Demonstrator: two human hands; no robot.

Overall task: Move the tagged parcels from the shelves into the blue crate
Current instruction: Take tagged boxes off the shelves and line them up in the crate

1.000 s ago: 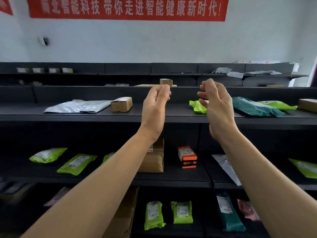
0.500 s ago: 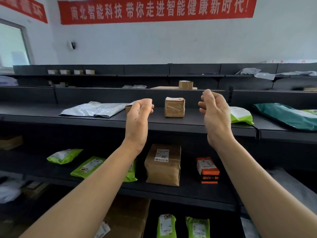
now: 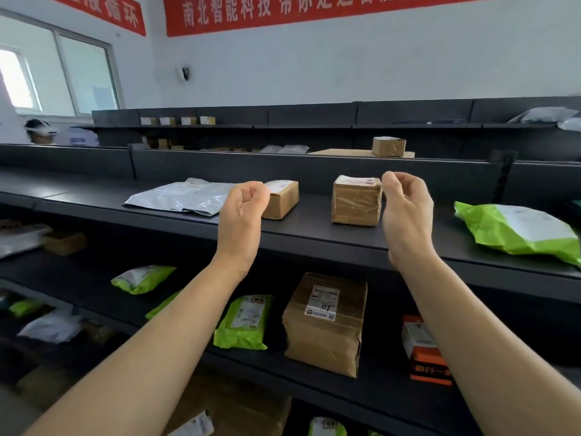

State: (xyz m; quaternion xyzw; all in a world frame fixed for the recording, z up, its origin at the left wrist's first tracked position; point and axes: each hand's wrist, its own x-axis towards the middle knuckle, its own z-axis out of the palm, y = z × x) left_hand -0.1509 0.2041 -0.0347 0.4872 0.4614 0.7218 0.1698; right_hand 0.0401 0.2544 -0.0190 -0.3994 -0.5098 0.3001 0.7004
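Both hands are raised and empty, fingers loosely curled: the left hand [image 3: 242,212] and right hand [image 3: 405,212] are well apart at the front edge of the upper shelf [image 3: 314,237]. Just beyond, a taped brown parcel [image 3: 356,201] sits untouched between them. No blue crate shows, and many parcels remain on the shelves, so most of the work seems left.

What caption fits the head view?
Both bare hands, left hand and right hand, raised empty before the taped brown parcel.
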